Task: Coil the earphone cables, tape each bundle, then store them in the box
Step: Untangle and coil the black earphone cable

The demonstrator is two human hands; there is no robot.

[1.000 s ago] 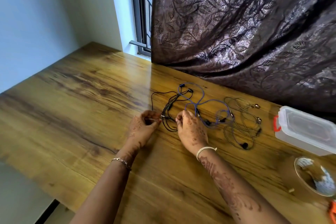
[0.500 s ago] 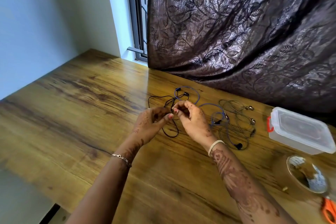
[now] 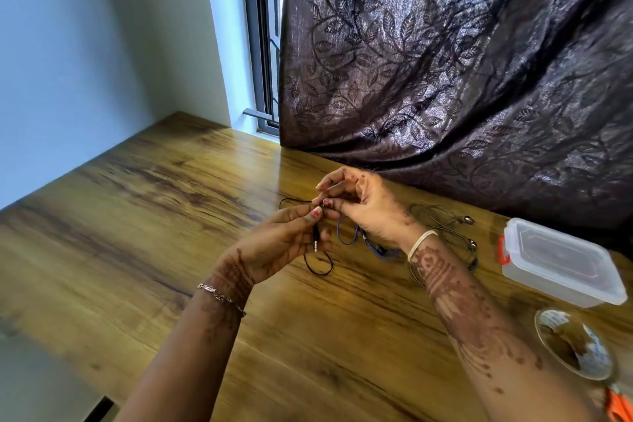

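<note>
Grained wooden table (image 3: 137, 233); left fingers (image 3: 306, 215) and right fingers (image 3: 337, 207) seemingly pinching thin black cable (image 3: 315, 237).

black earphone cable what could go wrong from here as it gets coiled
The black cable, pinched between left hand and right hand, trails beside the blue cable; lifting may snag it. The box is closed and the tape roll lies apart, so a coil could spring loose while a hand reaches.

No legible text anywhere, print inside the tape roll (image 3: 596, 352) (blurred) unreadable
</note>
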